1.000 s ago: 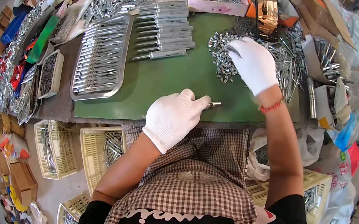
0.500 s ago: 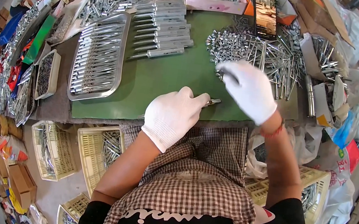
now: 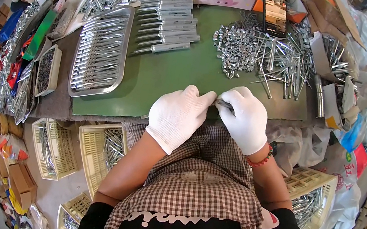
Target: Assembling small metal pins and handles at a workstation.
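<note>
Metal piece (image 3: 216,103), one: grey, mostly hidden; is being held in gloved fingers (image 3: 206,99) by the bench's (image 3: 165,78) near edge.

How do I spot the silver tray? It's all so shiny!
Find the big green mat. At its left end is a long silver tray with rounded corners. Unlike the row of metal pieces just right of it, its shiny rods lie inside a raised rim.

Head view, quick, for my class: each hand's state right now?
Left hand: closed, holding a metal piece, mostly hidden.
Right hand: closed at that piece's end; what it holds cannot be told.
</note>
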Available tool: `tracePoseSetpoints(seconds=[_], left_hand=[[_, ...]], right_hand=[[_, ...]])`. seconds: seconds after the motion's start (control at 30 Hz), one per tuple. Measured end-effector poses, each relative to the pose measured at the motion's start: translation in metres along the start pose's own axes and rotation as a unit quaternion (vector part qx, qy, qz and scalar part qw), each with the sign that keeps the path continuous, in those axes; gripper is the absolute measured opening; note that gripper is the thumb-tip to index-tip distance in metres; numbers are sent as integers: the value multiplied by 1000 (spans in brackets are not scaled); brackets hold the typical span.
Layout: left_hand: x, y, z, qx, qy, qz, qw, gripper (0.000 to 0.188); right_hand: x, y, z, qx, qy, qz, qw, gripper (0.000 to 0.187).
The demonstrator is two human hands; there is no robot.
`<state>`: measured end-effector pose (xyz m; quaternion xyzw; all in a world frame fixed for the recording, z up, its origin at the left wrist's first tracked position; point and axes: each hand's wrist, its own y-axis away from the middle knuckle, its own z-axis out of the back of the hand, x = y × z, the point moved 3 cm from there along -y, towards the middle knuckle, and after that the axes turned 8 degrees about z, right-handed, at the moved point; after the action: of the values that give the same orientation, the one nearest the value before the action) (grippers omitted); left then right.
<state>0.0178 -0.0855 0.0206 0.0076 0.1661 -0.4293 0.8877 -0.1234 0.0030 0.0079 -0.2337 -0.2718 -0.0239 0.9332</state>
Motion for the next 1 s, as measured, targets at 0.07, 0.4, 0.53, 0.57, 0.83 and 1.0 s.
tracePoseSetpoints(seconds=[0.07,0.4,0.53,0.57,0.83,1.0], left_hand=[[0,0,-1,7,3,2,1000,22],[1,0,-2,9,9,5,1000,22],[2,-1,-2,-1,13,2,1000,21],[3,-1,-3,-1,13,2,1000,21],[2,-1,-3,-3,7,6,1000,19],[1,0,-3,-18,13,1,1000,18]], right_hand=[[-1,2,1,12,26,-4,1000,11],[1,-1,5,2,52,36,998,8],[-1,0,3,27,57,22,998,8],[-1,0,4,28,56,22,998,8],[-28,-6,22,-27,65,-39,997,17],[-26,-8,17,21,172,-17,985,23]])
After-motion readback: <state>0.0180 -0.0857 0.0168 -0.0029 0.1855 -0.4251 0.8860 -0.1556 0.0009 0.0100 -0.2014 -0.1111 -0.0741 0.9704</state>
